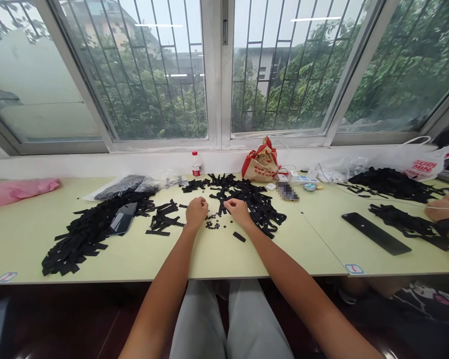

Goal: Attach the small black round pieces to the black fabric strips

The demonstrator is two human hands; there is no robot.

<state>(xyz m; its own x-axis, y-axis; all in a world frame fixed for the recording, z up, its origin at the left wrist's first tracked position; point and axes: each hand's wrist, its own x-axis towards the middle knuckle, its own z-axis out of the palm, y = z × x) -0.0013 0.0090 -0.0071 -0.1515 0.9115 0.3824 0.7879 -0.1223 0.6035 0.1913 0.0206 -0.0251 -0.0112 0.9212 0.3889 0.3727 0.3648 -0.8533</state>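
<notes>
Our left hand [197, 212] and right hand [238, 210] are apart, both pinched, on what we cannot tell; over a dozen rings [212, 225] and one lone strip [239, 237] lie nearby.

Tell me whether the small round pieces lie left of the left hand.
No, the round pieces lie on the table between the left hand and right hand.

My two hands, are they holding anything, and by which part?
That can't be told: the right hand is beside a black strip, but no clear grip shows; anything in the left hand can't be made out.
</notes>
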